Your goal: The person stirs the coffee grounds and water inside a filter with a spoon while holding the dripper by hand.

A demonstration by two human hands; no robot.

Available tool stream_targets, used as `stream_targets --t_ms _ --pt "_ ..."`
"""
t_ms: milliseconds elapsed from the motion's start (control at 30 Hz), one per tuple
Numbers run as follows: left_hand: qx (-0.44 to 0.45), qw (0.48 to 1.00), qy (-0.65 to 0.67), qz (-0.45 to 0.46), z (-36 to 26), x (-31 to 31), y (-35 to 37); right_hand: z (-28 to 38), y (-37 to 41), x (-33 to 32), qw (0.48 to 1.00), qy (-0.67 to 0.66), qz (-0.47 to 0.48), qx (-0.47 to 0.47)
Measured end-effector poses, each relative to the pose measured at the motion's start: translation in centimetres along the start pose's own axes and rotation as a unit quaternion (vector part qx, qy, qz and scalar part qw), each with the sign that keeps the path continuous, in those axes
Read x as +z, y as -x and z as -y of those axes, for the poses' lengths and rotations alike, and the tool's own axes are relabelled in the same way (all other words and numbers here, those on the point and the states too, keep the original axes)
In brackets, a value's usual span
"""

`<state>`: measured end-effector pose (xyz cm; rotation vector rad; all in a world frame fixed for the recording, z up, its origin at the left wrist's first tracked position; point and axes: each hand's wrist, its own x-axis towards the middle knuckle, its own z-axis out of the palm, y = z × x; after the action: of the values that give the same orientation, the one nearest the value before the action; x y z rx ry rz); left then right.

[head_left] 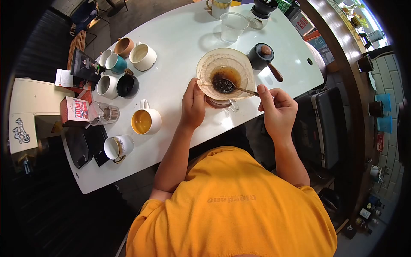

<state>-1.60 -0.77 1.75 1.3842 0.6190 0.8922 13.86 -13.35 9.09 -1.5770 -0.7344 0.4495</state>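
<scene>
A pale paper coffee filter (205, 68) sits over a glass server (218, 103), with wet dark coffee grounds (223, 85) at its bottom. My left hand (193, 105) grips the left edge of the filter with thumb and fingers; any dripper beneath the paper is hidden. In my right hand (278, 110) the handle of a spoon (247, 91) is pinched, and its bowl rests in the grounds. Close by on the far right stands a dark pot (259, 57) with a wooden handle and lid knob.
On the left of the white table (171, 43) are several cups, including a white mug (145, 121) yellow inside, and a glass (102, 113). A clear plastic cup (233, 28) and a coffee grinder (260, 13) stand at the back. A black tray (81, 145) lies front left.
</scene>
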Motion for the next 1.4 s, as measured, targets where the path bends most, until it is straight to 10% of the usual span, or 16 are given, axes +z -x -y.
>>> stream_targets --t_ms 567,1400 --pt "0.017 1.000 0.003 -0.001 0.4 0.1 -0.1 0.3 -0.6 0.5 0.990 -0.109 -0.005 0.089" --pt "0.015 1.000 0.013 -0.010 0.1 0.4 0.0 -0.2 -0.7 -1.2 0.977 0.024 -0.029 -0.210"
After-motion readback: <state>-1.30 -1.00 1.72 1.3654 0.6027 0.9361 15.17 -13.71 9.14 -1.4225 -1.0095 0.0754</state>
